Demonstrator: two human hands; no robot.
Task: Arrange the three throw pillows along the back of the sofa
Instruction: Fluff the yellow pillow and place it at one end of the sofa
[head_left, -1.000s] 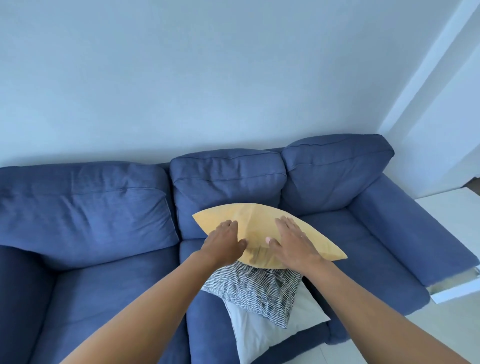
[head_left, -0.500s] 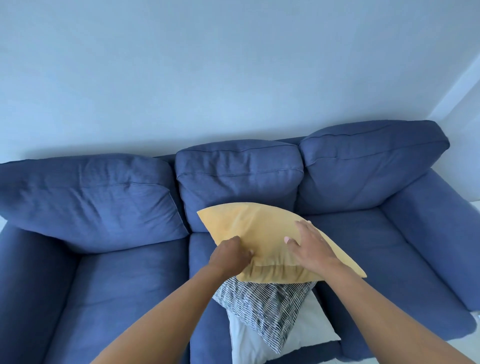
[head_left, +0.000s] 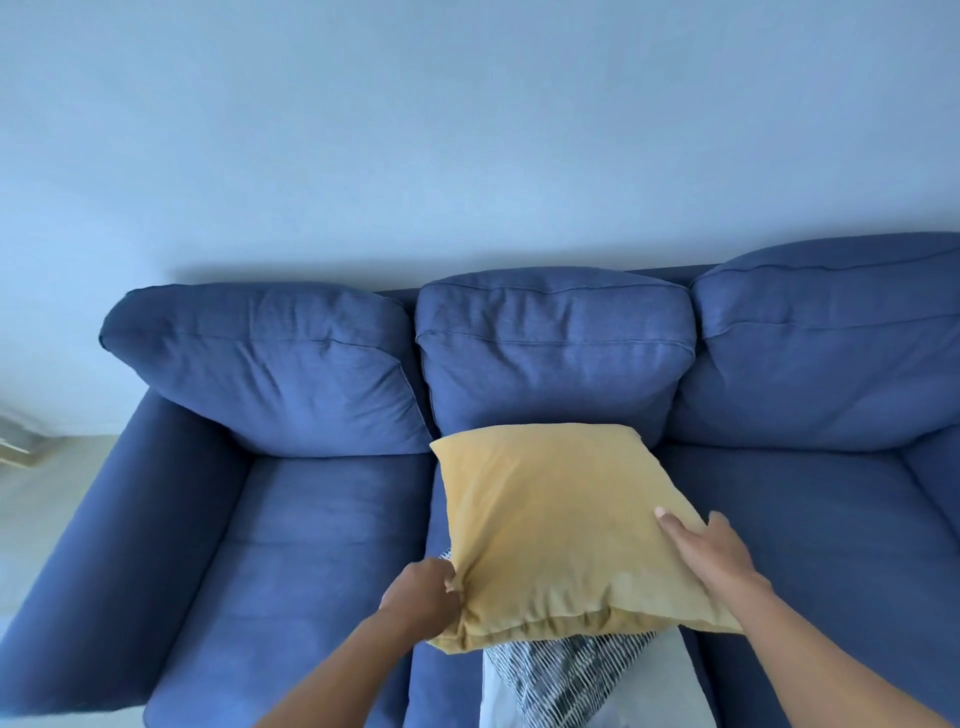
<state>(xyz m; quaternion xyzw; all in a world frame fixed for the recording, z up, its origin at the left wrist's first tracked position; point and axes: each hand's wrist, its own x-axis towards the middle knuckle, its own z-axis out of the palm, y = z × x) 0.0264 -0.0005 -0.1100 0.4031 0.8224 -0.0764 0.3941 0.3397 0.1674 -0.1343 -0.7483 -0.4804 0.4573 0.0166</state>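
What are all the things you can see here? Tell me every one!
yellow pillow: one, yellow, on top of the pile at the middle seat, held at its near corners
striped pillow: one, dark with white stripes, under the yellow one
white pillow: one, white, at the bottom of the pile
sofa: one, blue, against the wall
back cushions: three, blue, in a row along the sofa's back
wall: one, pale blue, behind the sofa
floor: pale, to the left of the sofa
left hand: one, gripping the yellow pillow's near left corner
right hand: one, on the yellow pillow's right side
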